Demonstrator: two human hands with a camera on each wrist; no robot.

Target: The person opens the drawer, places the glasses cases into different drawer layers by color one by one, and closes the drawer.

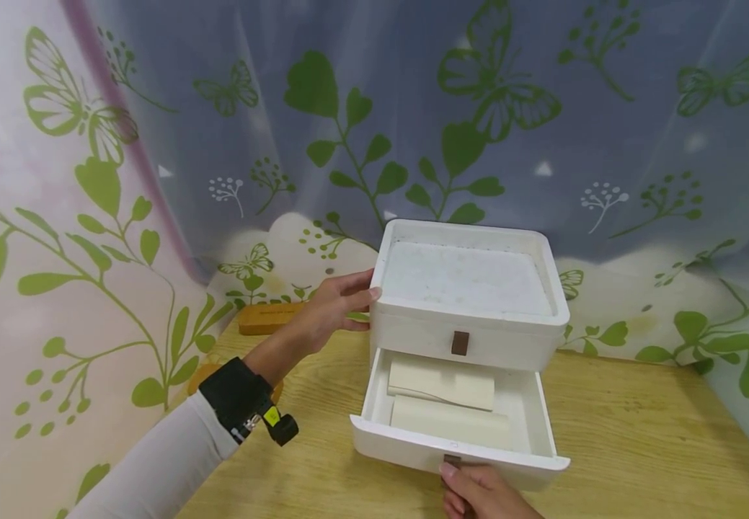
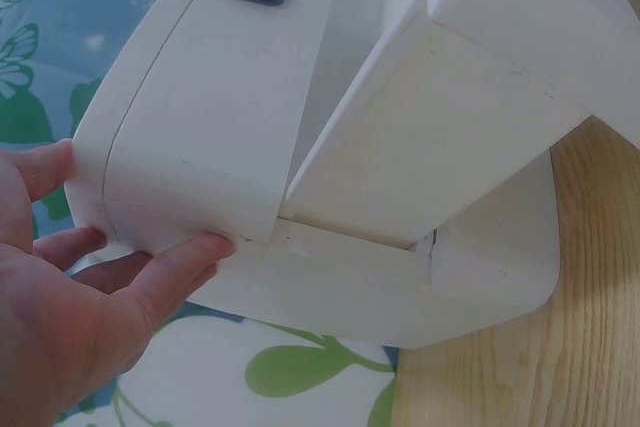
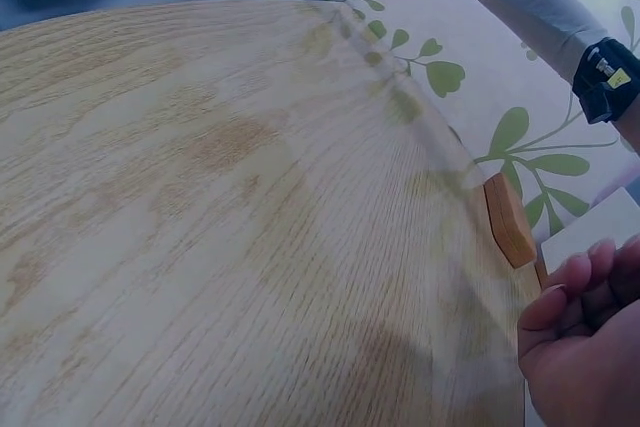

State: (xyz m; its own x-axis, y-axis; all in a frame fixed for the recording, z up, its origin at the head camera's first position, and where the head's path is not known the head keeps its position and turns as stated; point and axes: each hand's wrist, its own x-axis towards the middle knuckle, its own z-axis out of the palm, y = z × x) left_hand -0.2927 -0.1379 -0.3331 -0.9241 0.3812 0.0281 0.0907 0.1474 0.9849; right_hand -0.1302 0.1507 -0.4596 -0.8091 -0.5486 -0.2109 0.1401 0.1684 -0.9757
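A white two-drawer storage box [image 1: 468,277] stands on the wooden table. Its lower drawer [image 1: 406,447] is pulled out, while the upper drawer [image 1: 413,335] is closed. Two cream folded pieces, perhaps paper or cloth, lie inside: one at the back [image 1: 439,380], one nearer the front [image 1: 448,422]. My right hand [image 1: 484,494] pinches the brown pull tab [image 1: 452,459] of the lower drawer. With extended fingers, my left hand [image 1: 338,306] touches the box's left side near the top corner; the left wrist view shows its fingertips [image 2: 215,244] against the white wall.
An orange-brown wooden block [image 1: 267,318] lies on the table [image 1: 646,425] behind my left forearm. A round orange thing [image 1: 200,376] is partly hidden by the wrist strap [image 1: 234,396]. Curtains [image 1: 380,108] printed with leaves and butterflies hang behind the box and at both sides.
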